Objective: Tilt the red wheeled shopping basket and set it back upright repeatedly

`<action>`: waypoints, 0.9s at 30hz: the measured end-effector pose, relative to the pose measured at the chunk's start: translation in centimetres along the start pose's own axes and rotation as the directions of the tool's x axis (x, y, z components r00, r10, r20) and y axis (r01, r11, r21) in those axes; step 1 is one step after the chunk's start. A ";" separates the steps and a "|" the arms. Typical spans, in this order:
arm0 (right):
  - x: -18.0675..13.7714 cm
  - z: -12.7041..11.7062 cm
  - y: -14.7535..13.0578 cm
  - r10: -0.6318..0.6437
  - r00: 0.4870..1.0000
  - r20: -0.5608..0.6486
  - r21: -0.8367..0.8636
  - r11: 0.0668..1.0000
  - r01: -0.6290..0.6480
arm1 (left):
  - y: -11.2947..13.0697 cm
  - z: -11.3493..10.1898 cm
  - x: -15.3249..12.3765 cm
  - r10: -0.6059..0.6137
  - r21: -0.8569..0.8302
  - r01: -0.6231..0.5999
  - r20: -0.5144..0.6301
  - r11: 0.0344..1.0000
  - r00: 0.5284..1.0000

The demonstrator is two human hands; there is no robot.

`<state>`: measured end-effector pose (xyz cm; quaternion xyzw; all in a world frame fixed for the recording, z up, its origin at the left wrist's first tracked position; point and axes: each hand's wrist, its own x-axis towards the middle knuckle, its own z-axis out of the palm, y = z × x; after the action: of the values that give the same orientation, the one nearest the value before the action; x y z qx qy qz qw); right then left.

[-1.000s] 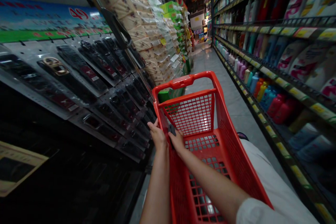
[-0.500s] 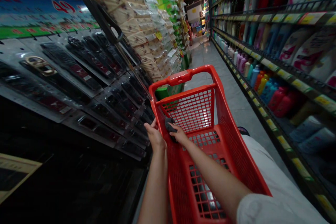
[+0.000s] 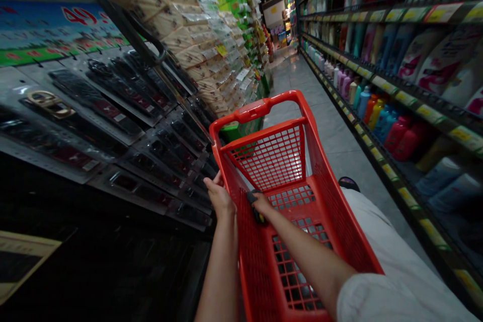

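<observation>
A red plastic shopping cart basket (image 3: 328, 181) with grid panels fills the middle of the view. My right hand (image 3: 263, 204) is inside it, closed around a small dark grey and black object (image 3: 252, 198) with a yellow patch. That object is against the inner face of the basket's left wall; its kind is not clear. On the outside of the same wall is my left hand (image 3: 221, 198), fingers stretched out and partly hidden behind the rim. It rests against the wall and grips nothing that I can see.
Packaged belts (image 3: 101, 98) hang on a rack at the left, close to the cart. Beyond it rise stacked wrapped packs (image 3: 181, 30). Shelves of bottles (image 3: 402, 133) line the right side. A tiled aisle floor (image 3: 320, 105) runs ahead between them.
My right hand and the dark object have moved down and slightly right along the basket's inner wall. My left hand stays outside the wall. The view has shifted slightly.
</observation>
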<state>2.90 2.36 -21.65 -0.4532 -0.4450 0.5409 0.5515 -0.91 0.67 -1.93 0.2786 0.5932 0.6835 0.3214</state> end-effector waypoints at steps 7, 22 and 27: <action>3.8 1.7 -8.4 -0.129 0.991 -0.047 0.056 0.990 0.132 | 0.4 0.2 -0.2 -0.035 -0.052 0.035 -0.008 0.998 0.999; 2.4 1.5 -12.9 -0.278 0.960 0.023 0.241 0.934 0.264 | 0.7 0.3 -0.5 -0.047 -0.076 0.047 -0.011 0.996 0.999; 2.0 3.1 -8.4 0.081 0.982 -0.168 0.258 0.965 -0.036 | 0.3 0.1 0.0 -0.059 -0.058 0.058 -0.015 0.997 0.998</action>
<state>1.50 4.35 -12.77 -0.4380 -0.3076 0.5671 0.6260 -0.87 0.66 -1.67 0.2463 0.5839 0.6928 0.3440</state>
